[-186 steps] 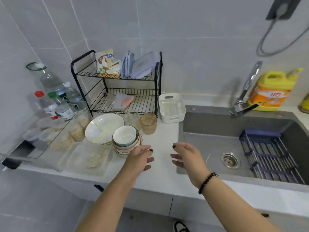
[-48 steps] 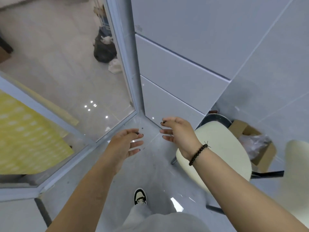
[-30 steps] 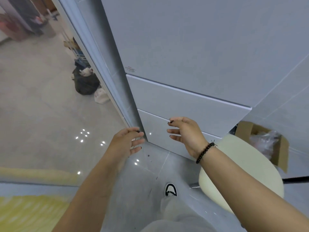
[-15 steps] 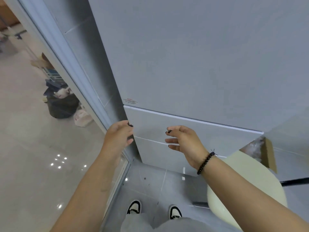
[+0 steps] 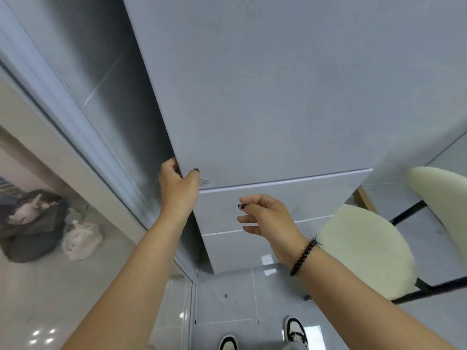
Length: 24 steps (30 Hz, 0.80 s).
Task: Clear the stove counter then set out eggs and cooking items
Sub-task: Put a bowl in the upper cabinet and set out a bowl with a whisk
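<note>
While the person is standing close to the tall white fridge (image 5: pixel 278 97), the left hand (image 5: pixel 177 188) is now gripping the door's left edge, fingers curled around it; a moment ago it was only reaching. The right hand (image 5: pixel 267 218) is hanging loose at four o'clock from it, holding nothing. Eggs are not showing.

Open floor (image 5: pixel 227 296) is left before the grey refrigerator (image 5: pixel 265 97). Passage rightward is blocked by a cream chair (image 5: pixel 366 251); leftward, by a glass partition (image 5: pixel 83 137), behind which rubbish bags (image 5: pixel 35 223) are seen.
</note>
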### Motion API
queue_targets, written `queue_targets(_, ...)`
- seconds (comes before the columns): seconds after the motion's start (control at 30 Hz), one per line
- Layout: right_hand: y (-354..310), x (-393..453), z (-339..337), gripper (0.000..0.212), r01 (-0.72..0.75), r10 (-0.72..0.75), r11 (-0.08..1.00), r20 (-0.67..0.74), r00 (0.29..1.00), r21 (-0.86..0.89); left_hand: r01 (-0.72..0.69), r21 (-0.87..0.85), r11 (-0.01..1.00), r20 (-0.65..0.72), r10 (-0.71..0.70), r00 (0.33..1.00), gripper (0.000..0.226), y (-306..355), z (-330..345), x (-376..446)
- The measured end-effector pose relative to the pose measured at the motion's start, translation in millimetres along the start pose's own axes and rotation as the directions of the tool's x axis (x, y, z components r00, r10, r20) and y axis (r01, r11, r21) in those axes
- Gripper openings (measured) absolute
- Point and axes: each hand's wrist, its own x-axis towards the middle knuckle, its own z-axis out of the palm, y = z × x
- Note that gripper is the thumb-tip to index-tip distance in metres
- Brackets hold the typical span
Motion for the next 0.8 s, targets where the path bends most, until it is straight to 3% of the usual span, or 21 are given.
queue_targets(0.13,0.6,-11.8,-8.2,0.015,0.02,-0.015,0.998,-0.081,0.997,0.056,-0.025,-0.091,0.996,-0.02,0.023,1.0,0.014,4.3,-0.9,-6.3)
queue_targets(0.2,3.5,-18.2,-13.2,0.015,0.03,-0.02,0.996,-0.123,0.992,0.08,0.009,-0.115,0.993,-0.028,-0.012,1.0,0.027,1.9,1.6,-20.1)
queue_targets(0.3,9.1,-26.7,-18.9,0.015,0.027,-0.011,0.994,-0.151,0.988,0.105,0.078,-0.099,0.992,0.041,-0.074,0.996,0.02,-17.1,7.9,-36.4)
queue_targets(0.4,16.0,-35.5,-27.9,0.015,0.018,0.004,0.992,-0.169,0.986,0.124,0.176,-0.033,0.984,0.08,-0.173,0.982,0.054,-24.1,19.6,-55.3)
queue_targets(0.5,21.5,-43.8,-42.0,0.014,0.013,0.017,0.989,-0.199,0.98,0.149,0.203,0.015,0.979,0.145,-0.203,0.968,0.068,-25.8,31.7,-72.1)
queue_targets(0.8,34.0,-89.9,-134.4,0.013,0.04,0.032,0.978,-0.333,0.942,0.207,0.204,0.088,0.975,0.344,-0.222,0.912,0.043,-12.1,100.2,-147.1)
